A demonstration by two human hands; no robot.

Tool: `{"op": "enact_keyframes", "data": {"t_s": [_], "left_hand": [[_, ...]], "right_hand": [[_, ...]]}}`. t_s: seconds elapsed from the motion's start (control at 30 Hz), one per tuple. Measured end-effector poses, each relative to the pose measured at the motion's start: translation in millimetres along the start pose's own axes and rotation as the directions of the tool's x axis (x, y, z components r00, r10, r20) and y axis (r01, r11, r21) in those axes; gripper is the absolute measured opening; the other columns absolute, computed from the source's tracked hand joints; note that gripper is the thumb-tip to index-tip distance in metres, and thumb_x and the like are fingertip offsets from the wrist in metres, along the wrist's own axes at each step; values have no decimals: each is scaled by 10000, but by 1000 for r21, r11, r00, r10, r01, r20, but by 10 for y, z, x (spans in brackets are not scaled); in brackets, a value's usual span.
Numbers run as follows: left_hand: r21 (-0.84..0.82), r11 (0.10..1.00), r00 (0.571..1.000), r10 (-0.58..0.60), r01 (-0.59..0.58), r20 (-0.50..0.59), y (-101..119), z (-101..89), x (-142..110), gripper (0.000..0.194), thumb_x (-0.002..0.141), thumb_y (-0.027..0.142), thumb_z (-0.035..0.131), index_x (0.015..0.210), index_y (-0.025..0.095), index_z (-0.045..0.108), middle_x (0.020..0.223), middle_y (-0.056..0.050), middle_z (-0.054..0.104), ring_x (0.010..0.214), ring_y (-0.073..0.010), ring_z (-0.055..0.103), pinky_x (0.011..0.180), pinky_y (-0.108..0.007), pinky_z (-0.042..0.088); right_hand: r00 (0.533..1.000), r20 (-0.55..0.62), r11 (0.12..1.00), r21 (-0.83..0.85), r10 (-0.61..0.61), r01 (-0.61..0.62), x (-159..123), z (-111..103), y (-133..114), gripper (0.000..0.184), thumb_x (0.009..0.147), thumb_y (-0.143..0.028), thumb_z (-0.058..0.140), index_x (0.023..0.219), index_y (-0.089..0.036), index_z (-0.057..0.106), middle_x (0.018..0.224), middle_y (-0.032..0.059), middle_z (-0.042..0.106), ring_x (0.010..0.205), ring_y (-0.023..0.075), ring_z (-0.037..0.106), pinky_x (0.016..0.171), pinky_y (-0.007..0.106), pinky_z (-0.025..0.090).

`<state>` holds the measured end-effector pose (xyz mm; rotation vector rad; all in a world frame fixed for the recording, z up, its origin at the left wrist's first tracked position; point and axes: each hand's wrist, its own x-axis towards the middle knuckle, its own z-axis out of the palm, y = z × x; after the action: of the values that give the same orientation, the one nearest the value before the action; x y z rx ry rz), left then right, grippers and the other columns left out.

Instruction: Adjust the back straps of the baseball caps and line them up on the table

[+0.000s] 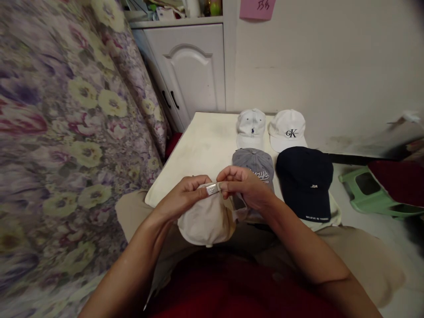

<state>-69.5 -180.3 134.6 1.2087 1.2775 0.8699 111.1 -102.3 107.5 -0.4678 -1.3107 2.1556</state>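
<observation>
A cream baseball cap (203, 223) hangs over my lap with its back strap turned up. My left hand (190, 192) pinches the strap beside its metal buckle (212, 189), thumb on top. On the buckle's other side, my right hand (243, 185) closes its thumb and fingers on the strap end. Beyond my right hand lies a grey cap (247, 157) with white lettering, partly hidden by that hand. To its right sits a dark navy cap (303, 176). Farther back are a pale cap (251, 126) with a small dark logo and a white cap (288, 128) marked CK.
The caps rest on a table with a cream cover (198, 145). A floral curtain (82, 132) hangs at the left, and a white cabinet (195, 70) stands behind the table. On the right is a green stool (357, 187) with dark red cloth on it.
</observation>
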Motion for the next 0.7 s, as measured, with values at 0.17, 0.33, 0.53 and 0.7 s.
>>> {"op": "enact_keyframes", "data": {"t_s": [0.17, 0.33, 0.53, 0.7], "left_hand": [[-16, 1000, 1000, 10, -10, -7, -24, 4, -10, 278, 796, 409, 669, 735, 155, 572, 618, 50, 473, 534, -78, 377, 489, -181, 276], [-11, 1000, 1000, -3, 3, 10, -46, -13, -29, 270, 816, 408, 661, 770, 151, 593, 628, 44, 489, 537, -78, 388, 494, -182, 272], [-42, 999, 1000, -19, 19, 8, -35, -15, -36, 271, 821, 402, 656, 750, 158, 562, 619, 57, 451, 527, -73, 357, 491, -185, 247], [-14, 1000, 999, 11, -11, 44, 4, -4, -29, 288, 821, 400, 652, 725, 146, 557, 622, 61, 426, 545, -70, 327, 502, -186, 238]], "right_hand": [[995, -21, 986, -138, -94, 90, -28, 25, 4, 149, 721, -199, 755, 813, -158, 646, 652, -26, 661, 594, 92, 611, 603, 236, 508], [995, -30, 982, -170, -91, 85, -31, 36, 12, 135, 722, -199, 753, 789, -159, 642, 619, -24, 667, 592, 100, 622, 620, 251, 520], [996, -14, 979, -182, -90, 86, -34, 11, 1, 113, 747, -179, 723, 839, -164, 660, 685, -18, 663, 629, 99, 626, 638, 245, 513], [993, -31, 982, -160, -111, 105, -4, 5, 28, 146, 706, -163, 752, 790, -167, 633, 676, -33, 640, 601, 90, 615, 606, 228, 494]]}}
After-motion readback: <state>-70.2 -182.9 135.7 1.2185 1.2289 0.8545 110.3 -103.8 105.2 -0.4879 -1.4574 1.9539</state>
